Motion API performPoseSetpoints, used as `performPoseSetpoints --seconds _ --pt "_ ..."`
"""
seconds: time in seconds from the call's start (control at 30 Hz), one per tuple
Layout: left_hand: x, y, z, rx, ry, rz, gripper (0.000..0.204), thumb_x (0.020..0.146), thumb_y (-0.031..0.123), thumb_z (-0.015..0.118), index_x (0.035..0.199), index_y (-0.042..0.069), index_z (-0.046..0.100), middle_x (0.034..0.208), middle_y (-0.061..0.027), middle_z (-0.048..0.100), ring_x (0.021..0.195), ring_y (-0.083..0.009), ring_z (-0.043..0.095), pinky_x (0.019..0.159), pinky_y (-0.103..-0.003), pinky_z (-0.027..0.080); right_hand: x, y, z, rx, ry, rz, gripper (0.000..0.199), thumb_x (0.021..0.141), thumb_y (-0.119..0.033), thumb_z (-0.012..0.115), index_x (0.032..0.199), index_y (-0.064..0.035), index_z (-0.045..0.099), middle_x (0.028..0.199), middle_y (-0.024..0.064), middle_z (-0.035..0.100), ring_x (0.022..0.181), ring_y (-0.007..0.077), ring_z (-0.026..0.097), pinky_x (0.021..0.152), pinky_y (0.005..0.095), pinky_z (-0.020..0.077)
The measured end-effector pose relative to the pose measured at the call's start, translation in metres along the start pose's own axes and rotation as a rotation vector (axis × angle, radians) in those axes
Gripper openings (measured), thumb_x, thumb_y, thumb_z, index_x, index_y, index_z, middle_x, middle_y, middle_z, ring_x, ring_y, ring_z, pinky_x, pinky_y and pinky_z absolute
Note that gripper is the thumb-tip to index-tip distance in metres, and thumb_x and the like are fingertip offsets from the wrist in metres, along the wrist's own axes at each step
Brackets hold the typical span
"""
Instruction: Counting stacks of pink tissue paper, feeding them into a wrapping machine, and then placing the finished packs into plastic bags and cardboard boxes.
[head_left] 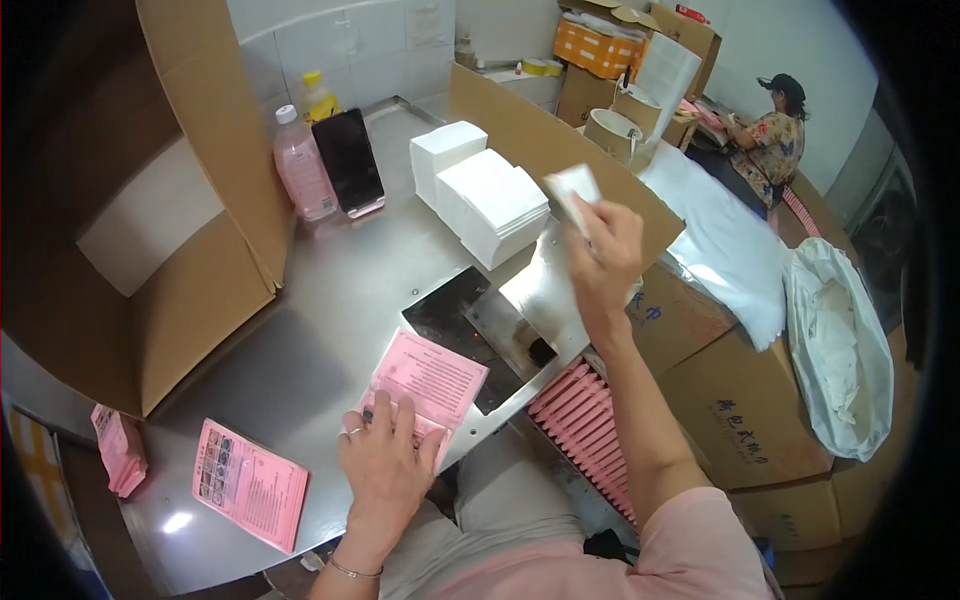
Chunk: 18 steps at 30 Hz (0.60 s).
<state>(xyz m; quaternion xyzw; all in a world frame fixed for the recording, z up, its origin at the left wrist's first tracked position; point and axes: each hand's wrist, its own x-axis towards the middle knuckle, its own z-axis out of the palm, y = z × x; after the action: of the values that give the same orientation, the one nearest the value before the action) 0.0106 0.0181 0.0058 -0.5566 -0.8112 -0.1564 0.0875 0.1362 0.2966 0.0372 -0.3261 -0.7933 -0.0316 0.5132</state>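
My right hand [607, 245] is raised over the right part of the metal table, its fingers closed round a small folded wad of white tissues [574, 192]. At the table's front edge, my left hand [388, 450] presses its fingers and thumb on a pink printed plastic bag [432, 372], gripping its lower part. The bag lies beside a dark rectangular recess [440, 312] in the tabletop. Beyond the recess stand stacked blocks of folded white tissues [490, 195]. Left of my left hand lies a pile of pink printed bags [250, 482].
An open cardboard box [215, 310] stands at the left, near a phone [348, 160] on a stand and a pink-liquid bottle [303, 170]. A cardboard panel [640, 205] edges the table's right. Below lie rows of pink packs [590, 430]. A person [765, 150] sits far right.
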Motion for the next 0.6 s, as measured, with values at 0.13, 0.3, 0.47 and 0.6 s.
performPoseSetpoints --seconds 0.13,0.3,0.47,0.6 --pt "0.007 0.006 0.009 -0.07 0.042 0.011 0.04 0.076 0.032 0.076 0.1 0.004 0.06 0.107 -0.0157 0.056 0.088 -0.0342 0.055 0.068 -0.042 0.048 0.033 0.005 0.038 -0.211 -0.038 -0.239 0.035 0.072 -0.014 0.072 0.106 -0.0136 0.073 0.097 0.0074 0.059 0.101 0.0248 0.053 0.083 0.0408 0.0401" --pt "0.007 0.004 0.016 -0.08 0.19 0.029 0.034 0.08 0.035 0.071 0.096 0.006 0.06 0.105 -0.0141 0.056 0.083 -0.0304 0.054 0.057 -0.041 0.045 0.025 0.008 0.056 -0.168 -0.184 -0.215 0.032 0.074 -0.017 0.072 0.105 -0.0101 0.073 0.095 0.0085 0.059 0.093 0.0262 0.054 0.079 0.0406 0.0423" --pt "0.006 0.002 0.02 -0.108 0.181 0.005 0.034 0.08 0.035 0.071 0.097 0.007 0.061 0.107 -0.0144 0.056 0.084 -0.0305 0.052 0.065 -0.041 0.043 0.023 -0.002 0.057 -0.165 -0.193 -0.215 0.023 0.08 -0.02 0.07 0.098 -0.0055 0.074 0.09 0.0099 0.059 0.086 0.0269 0.055 0.074 0.0409 0.0444" --pt "0.006 0.005 0.015 -0.047 0.202 -0.035 0.039 0.08 0.04 0.071 0.1 0.008 0.062 0.111 -0.0137 0.053 0.09 -0.0317 0.047 0.077 -0.045 0.037 0.032 -0.002 0.061 -0.113 -0.256 -0.077 0.021 0.085 -0.022 0.066 0.085 -0.0037 0.076 0.084 0.0109 0.059 0.087 0.027 0.055 0.074 0.042 0.0447"
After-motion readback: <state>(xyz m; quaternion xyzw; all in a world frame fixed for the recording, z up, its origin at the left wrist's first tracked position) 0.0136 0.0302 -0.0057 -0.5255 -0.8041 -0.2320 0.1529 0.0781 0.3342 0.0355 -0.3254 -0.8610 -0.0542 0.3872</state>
